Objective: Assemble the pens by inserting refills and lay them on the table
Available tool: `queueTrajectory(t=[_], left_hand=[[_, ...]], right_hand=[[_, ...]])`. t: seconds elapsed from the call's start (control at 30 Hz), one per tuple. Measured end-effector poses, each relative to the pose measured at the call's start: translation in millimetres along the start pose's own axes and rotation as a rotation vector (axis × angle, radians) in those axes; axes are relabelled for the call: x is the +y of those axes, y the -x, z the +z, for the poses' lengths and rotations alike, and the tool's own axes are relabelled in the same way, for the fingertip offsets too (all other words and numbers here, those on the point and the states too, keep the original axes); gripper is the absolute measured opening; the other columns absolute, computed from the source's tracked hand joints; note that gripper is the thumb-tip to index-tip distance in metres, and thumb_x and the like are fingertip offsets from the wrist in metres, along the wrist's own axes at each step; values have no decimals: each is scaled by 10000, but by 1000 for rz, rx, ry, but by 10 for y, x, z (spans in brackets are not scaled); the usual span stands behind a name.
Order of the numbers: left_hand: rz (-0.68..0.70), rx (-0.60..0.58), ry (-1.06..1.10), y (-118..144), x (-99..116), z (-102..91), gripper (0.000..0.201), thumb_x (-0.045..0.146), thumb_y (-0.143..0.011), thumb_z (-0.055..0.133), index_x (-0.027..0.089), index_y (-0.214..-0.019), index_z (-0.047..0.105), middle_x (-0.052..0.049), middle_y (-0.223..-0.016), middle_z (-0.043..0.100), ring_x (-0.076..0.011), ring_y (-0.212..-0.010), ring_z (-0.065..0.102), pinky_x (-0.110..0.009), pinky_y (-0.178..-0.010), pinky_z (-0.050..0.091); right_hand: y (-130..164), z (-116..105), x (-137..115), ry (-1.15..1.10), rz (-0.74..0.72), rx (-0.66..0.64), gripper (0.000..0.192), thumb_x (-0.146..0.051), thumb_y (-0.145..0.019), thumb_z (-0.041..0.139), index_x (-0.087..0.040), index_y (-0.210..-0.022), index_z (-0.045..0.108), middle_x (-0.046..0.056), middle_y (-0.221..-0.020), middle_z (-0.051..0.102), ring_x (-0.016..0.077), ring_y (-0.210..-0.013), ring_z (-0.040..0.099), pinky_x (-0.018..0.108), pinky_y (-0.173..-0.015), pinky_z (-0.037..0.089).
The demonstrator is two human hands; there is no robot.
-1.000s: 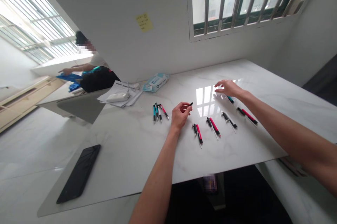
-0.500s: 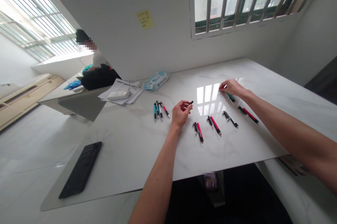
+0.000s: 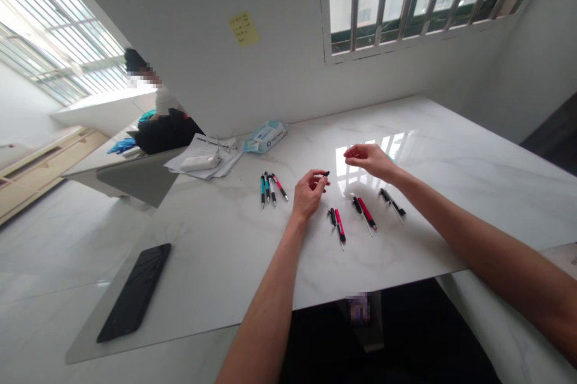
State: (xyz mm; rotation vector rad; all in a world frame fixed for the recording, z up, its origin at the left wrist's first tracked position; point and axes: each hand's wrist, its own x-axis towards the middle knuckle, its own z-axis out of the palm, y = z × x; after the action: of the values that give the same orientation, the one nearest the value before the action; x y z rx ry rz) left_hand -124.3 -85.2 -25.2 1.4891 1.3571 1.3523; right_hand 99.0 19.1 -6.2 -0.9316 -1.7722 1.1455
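Note:
My left hand (image 3: 308, 193) pinches a small black pen piece (image 3: 325, 174) above the white marble table (image 3: 225, 252). My right hand (image 3: 370, 160) hovers just right of it, with thumb and fingers drawn together. I cannot make out whether anything is between them. A sliver of teal (image 3: 391, 158) shows at the far side of that hand. Below both hands lie taken-apart pens in a row: a black and red set (image 3: 337, 223), a second black and red set (image 3: 364, 213) and a black set (image 3: 392, 203). Three assembled pens (image 3: 269, 188) lie to the left.
A black phone (image 3: 135, 291) lies near the table's front left edge. Papers with a white device (image 3: 202, 161) and a wipes pack (image 3: 265, 135) sit at the back by the wall. Another person (image 3: 162, 116) works at a table beyond.
My right hand has lifted off the teal pen at the right and moved left, close to my left hand. The left hand has stayed put with the black piece.

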Motion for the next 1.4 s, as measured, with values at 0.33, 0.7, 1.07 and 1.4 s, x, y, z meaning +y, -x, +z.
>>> queueTrajectory(t=[0.33, 0.7, 1.07, 1.4], left_hand=[[7, -82, 48, 13, 25, 27, 291, 402, -886, 736, 159, -1046, 721, -70, -851, 775, -148, -688, 695, -276, -673, 576], [29, -108, 72, 4, -7, 36, 283, 410, -891, 744, 162, -1027, 723, -68, -857, 756, -157, -711, 701, -284, -664, 571], [3, -135, 35, 23, 15, 41, 267, 391, -883, 748, 165, -1025, 731, -61, -824, 756, -159, -717, 705, -275, -673, 568], [6, -145, 79, 15, 7, 46, 306, 430, -868, 761, 162, -1012, 727, -73, -836, 771, -170, -734, 718, -280, -657, 573]], right_hand=[[238, 345, 38, -296, 67, -113, 347, -406, -683, 904, -189, -896, 735, 51, -905, 767, 221, -873, 744, 394, -846, 582], [285, 408, 44, -303, 10, -107, 290, -386, -747, 876, -194, -920, 744, 31, -906, 748, 188, -828, 724, 382, -847, 571], [273, 402, 28, -333, -34, -33, 251, -376, -755, 868, -203, -902, 759, 39, -921, 766, 181, -836, 717, 365, -833, 575], [301, 371, -20, -318, -8, -56, 306, -431, -734, 874, -208, -915, 768, 45, -903, 774, 194, -841, 706, 379, -833, 571]])
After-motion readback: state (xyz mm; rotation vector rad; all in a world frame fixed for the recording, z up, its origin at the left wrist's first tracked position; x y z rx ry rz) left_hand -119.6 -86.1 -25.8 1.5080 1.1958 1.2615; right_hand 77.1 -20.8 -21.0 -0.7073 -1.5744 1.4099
